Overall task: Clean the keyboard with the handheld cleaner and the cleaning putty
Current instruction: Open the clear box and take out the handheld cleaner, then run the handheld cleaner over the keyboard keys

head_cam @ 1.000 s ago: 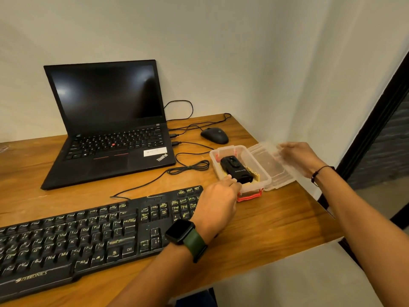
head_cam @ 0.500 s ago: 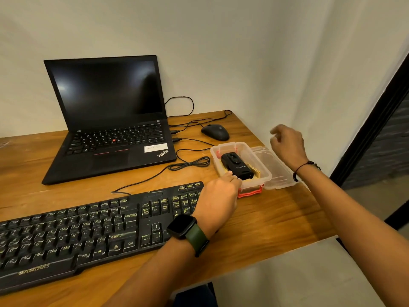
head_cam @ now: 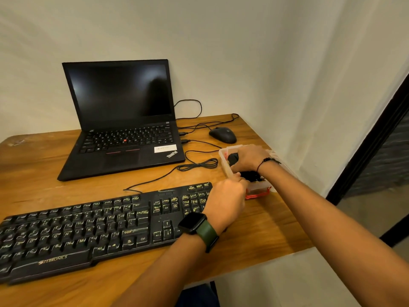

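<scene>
1. A black Zebronics keyboard (head_cam: 97, 229) lies along the near edge of the wooden tabletop (head_cam: 261, 231), its number pad end toward the right.
2. Just beyond that end sits a clear plastic box (head_cam: 224, 161) with a red latch (head_cam: 257, 194) on its near side.
3. Inside the box lies the black handheld cleaner (head_cam: 251, 175); only its two ends show, because the right hand covers the middle.
4. The right hand (head_cam: 249, 158) reaches into the box from the right and curls its fingers down over the cleaner, closed around its body. A thin black cord circles the wrist.
5. The left hand (head_cam: 225, 201) rests over the keyboard's number pad with its fingers bent and its fingertips pinching the near left rim of the box.
6. A smartwatch (head_cam: 192, 223) on a green band sits on the left wrist.
7. I cannot make out the cleaning putty; the box contents are mostly hidden by the hands.
8. Behind the keyboard an open ThinkPad laptop (head_cam: 124, 120) stands with a dark screen.
9. To the laptop's right lies a black mouse (head_cam: 222, 135), and a coiled cable (head_cam: 199, 165) rests between the laptop and the box.
</scene>
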